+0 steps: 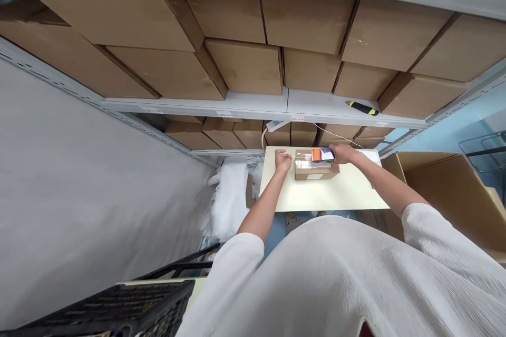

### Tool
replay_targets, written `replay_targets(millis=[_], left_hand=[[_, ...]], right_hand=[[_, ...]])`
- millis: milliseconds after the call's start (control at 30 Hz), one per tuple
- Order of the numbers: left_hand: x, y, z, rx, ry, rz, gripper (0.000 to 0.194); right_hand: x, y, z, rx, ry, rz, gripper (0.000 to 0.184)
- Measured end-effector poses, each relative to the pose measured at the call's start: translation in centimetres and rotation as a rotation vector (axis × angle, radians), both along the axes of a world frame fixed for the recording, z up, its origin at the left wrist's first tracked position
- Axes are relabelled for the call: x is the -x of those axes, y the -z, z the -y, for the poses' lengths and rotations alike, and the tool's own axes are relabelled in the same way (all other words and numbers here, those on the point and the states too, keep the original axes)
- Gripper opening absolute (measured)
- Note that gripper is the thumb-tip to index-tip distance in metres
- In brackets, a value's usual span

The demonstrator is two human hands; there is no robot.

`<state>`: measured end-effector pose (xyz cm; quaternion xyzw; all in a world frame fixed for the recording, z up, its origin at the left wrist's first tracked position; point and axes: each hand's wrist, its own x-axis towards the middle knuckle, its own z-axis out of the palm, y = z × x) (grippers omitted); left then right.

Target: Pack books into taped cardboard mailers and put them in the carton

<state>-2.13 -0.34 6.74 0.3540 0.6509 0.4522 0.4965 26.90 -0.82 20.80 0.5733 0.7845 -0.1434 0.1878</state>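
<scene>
A small cardboard box (317, 174) lies on the pale yellow tabletop (316, 197), with a white label on its front side. Over its top, my right hand (343, 153) grips a tape dispenser (323, 155) with orange and dark blue parts. Just left of the box, my left hand (282, 160) is closed, fingers curled. A thin, shiny strip of clear tape (301, 157) seems to run from those fingers across the box toward the dispenser. The exact pinch is too small to see.
Shelves packed with cardboard boxes (310, 13) rise behind the table. A yellow-and-black utility knife (362, 108) lies on a shelf edge. A large open carton (446, 189) stands at right, white packing material (229, 197) at left, and a black crate (158, 308) at lower left.
</scene>
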Motion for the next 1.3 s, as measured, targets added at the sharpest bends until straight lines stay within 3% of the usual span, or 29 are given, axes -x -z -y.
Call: replay_targets(millis=[267,467,633,767,900,967,1067,1167,1300], left_hand=[[0.3,3.1,0.7,0.070,-0.053,0.111,0.048],[-1.3,4.9,1.1,0.100,-0.015,0.166,0.044],[-1.7,5.4,2.4,0.120,-0.007,0.035,0.036],[-1.1,4.8,3.1,0.000,-0.005,0.086,0.024],[-0.6,3.6,3.4,-0.072,0.143,0.180,0.029],[-0.2,2.8,3.5,-0.052,0.193,0.116,0.035],[0.0,1.4,3.4,-0.173,0.239,-0.016,0.043],[-0.4,0.0,3.0,-0.303,0.433,-0.090,0.061],[-0.6,-0.7,2.1,-0.319,0.688,-0.285,0.091]], right_hand=[[2.8,-0.2,-0.4,0.010,-0.028,0.078,0.043],[3.5,-0.1,-0.3,0.000,-0.036,0.118,0.041],[3.6,0.1,0.0,0.009,-0.023,0.131,0.044],[3.8,0.2,0.2,0.011,-0.018,0.118,0.043],[3.7,0.4,0.4,0.009,-0.018,0.097,0.044],[3.5,0.5,0.6,0.014,-0.011,0.084,0.044],[3.2,0.6,0.9,-0.015,-0.010,0.057,0.044],[2.9,0.6,1.2,-0.048,-0.001,0.019,0.047],[2.6,0.3,1.2,0.025,0.023,-0.005,0.051]])
